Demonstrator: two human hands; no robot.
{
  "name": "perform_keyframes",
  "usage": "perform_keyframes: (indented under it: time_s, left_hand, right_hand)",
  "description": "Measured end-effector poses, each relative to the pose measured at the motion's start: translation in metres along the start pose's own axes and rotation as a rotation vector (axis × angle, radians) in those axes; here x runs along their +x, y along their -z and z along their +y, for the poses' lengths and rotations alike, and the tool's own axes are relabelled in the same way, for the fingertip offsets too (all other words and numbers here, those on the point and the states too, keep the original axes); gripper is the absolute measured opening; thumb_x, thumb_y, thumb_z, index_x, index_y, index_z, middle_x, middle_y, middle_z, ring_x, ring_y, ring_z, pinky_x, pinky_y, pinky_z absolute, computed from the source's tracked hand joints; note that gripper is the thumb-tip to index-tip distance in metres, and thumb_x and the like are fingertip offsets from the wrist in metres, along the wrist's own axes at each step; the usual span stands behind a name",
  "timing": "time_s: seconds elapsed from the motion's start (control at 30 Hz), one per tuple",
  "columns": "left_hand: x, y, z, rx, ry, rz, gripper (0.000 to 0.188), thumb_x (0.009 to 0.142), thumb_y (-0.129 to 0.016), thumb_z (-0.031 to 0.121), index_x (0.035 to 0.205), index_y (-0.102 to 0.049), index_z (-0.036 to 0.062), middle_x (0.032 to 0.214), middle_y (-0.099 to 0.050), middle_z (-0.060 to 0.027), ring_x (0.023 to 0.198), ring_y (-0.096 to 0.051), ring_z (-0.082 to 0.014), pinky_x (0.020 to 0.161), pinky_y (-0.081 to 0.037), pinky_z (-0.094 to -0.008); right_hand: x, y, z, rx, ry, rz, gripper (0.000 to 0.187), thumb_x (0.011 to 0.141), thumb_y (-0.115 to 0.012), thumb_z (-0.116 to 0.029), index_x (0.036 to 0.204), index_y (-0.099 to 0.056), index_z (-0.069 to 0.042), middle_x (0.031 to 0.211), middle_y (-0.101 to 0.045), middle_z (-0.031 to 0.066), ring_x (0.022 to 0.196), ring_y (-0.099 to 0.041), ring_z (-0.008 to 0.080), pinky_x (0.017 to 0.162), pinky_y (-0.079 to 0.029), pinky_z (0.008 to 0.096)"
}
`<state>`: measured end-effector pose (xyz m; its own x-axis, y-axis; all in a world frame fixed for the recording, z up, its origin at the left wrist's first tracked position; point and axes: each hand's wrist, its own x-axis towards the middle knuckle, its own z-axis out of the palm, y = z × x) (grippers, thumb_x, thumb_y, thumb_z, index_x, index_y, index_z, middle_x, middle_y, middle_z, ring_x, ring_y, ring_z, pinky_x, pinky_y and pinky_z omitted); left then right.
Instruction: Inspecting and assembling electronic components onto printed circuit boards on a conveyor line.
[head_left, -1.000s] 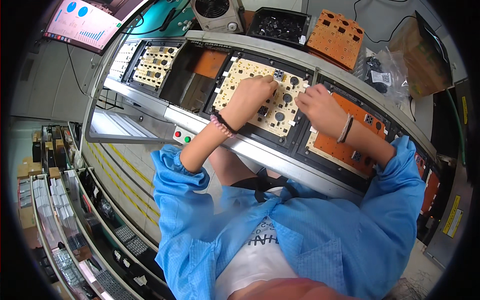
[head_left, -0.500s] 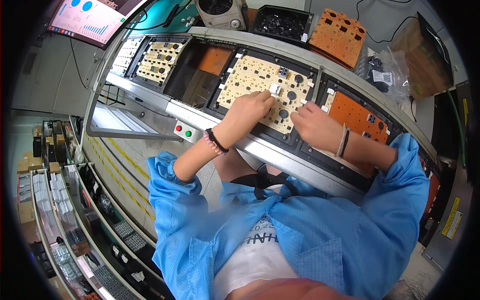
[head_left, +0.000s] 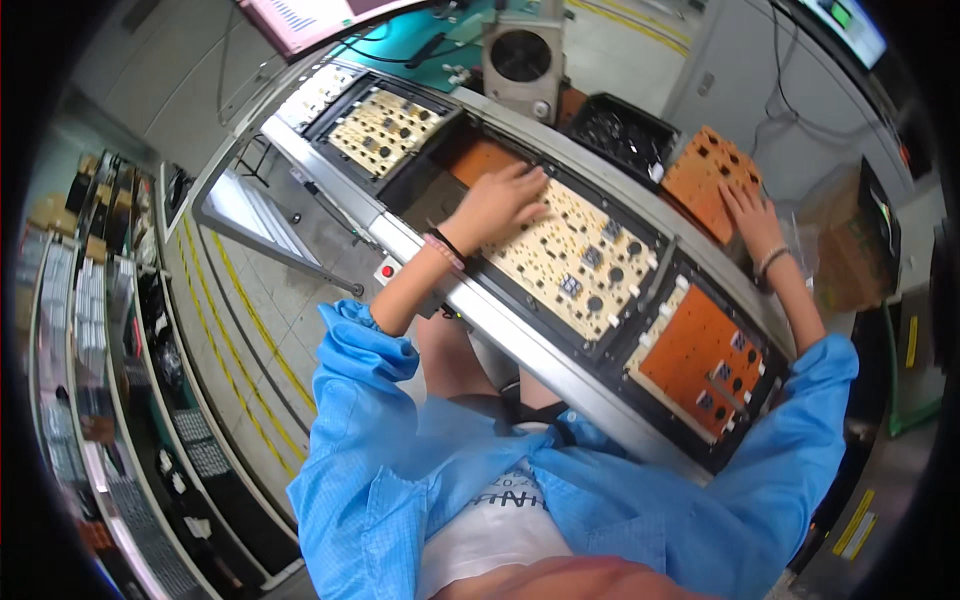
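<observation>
My R hand [head_left: 754,220] is at the right edge of the far orange panel [head_left: 697,188]; panel's left of my fingers, R hand way nearer than L. Its long axis: can't tell, approx. square. R fingers spread, lightly bent; can't tell if gripping. L hand [head_left: 498,208] fanned loosely, nothing visible in it, over cream board's [head_left: 562,255] far-left end.
</observation>
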<state>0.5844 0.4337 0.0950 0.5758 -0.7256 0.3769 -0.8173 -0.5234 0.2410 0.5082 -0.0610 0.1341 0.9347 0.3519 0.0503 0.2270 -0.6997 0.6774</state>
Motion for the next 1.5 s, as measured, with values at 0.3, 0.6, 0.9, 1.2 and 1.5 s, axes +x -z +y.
perform_keyframes:
  time_s: [0.3,0.6,0.9,1.2,1.5]
  left_hand:
    - [-0.036,-0.027,-0.002,-0.094,0.042,0.036,0.066,0.1,-0.049,0.049,0.138,-0.045,-0.005,0.148,-0.044,-0.0248,0.138,-0.042,-0.0434,0.099,-0.051,-0.0482]
    - [-0.05,-0.008,0.021,0.108,0.106,-0.116,0.073,0.099,-0.046,0.056,0.142,-0.045,-0.0035,0.149,-0.046,-0.0193,0.137,-0.044,-0.0406,0.09,-0.052,-0.0453]
    - [-0.094,0.004,0.028,0.126,0.123,-0.075,0.071,0.1,-0.045,0.053,0.147,-0.04,-0.0002,0.157,-0.037,-0.0172,0.145,-0.033,-0.0399,0.096,-0.048,-0.0436]
    - [-0.099,0.001,0.04,0.258,0.129,-0.041,0.069,0.096,-0.054,0.048,0.141,-0.047,-0.0027,0.148,-0.049,-0.0149,0.137,-0.044,-0.0334,0.091,-0.048,-0.0394]
    - [-0.103,-0.001,0.068,-0.072,0.257,0.418,0.063,0.088,-0.061,0.021,0.143,-0.042,-0.0026,0.145,-0.047,-0.0172,0.138,-0.043,-0.0275,0.109,-0.035,-0.0405]
  right_hand:
    - [0.03,-0.041,0.023,0.199,0.121,0.037,0.067,0.094,-0.05,-0.009,0.158,-0.029,-0.015,0.149,-0.048,0.0063,0.135,-0.045,0.0278,0.114,-0.034,0.0465]
    - [0.037,0.059,0.007,-0.107,0.169,-0.316,0.067,0.098,-0.045,-0.011,0.161,-0.023,-0.019,0.166,-0.023,0.007,0.152,-0.024,0.0308,0.121,-0.026,0.046]
    - [0.02,0.037,0.047,0.333,0.163,-0.019,0.062,0.088,-0.058,-0.005,0.148,-0.045,-0.012,0.141,-0.055,0.0086,0.129,-0.051,0.0308,0.11,-0.038,0.047]
    - [0.043,0.108,0.055,1.305,-0.236,0.071,0.017,0.103,-0.056,-0.019,0.106,-0.056,-0.002,0.1,-0.064,0.008,0.094,-0.06,0.0175,0.081,-0.047,0.0315]
    - [0.08,0.132,-0.082,1.775,-0.251,-0.149,0.029,0.102,-0.061,-0.029,0.119,-0.052,-0.007,0.095,-0.062,-0.0019,0.082,-0.056,0.006,0.067,-0.046,0.0216]
